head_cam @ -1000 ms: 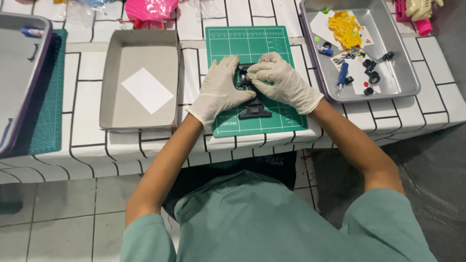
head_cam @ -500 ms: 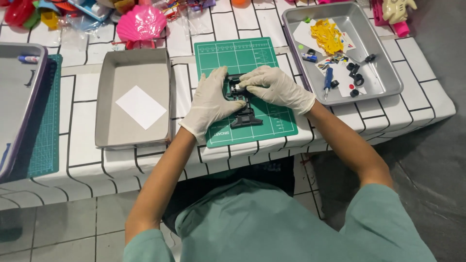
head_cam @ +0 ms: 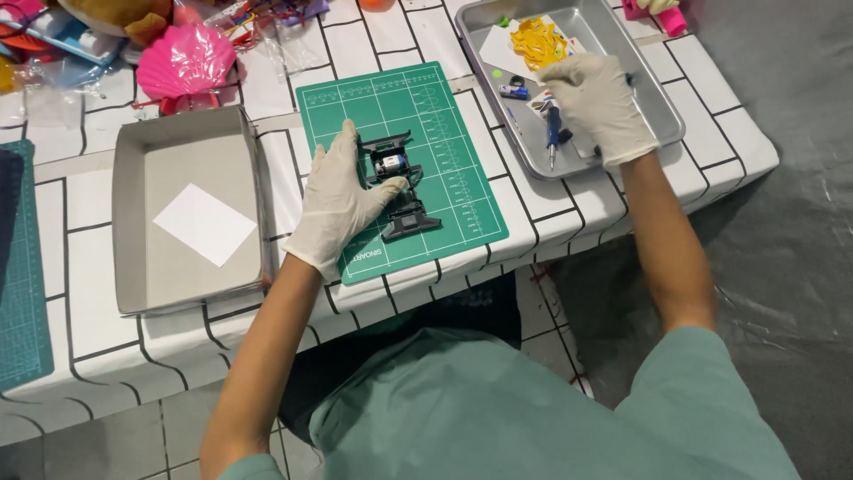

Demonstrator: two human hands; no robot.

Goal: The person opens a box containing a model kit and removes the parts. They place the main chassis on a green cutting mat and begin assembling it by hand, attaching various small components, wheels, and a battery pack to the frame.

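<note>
A black toy-car chassis (head_cam: 397, 182) with a small silver motor lies on the green cutting mat (head_cam: 444, 107). My left hand (head_cam: 336, 197), in a white glove, rests on the mat and steadies the chassis with the thumb against its side. My right hand (head_cam: 600, 102), also gloved, is over the metal tray (head_cam: 657, 98) at the right, fingers curled down onto small parts there; what it grips is hidden. A blue-handled screwdriver (head_cam: 553, 133) lies in that tray just left of the hand, beside a yellow part (head_cam: 536, 40).
A second metal tray (head_cam: 133, 267) with a white paper sheet (head_cam: 204, 224) sits left of the mat. A pink shell-shaped toy (head_cam: 185, 60) and mixed toys crowd the far left. Another green mat (head_cam: 22, 302) lies at the left edge. The table's front edge runs near my body.
My right hand has left the chassis and moved right into the metal tray. My left hand stays on the chassis. The camera view has shifted and come closer.
</note>
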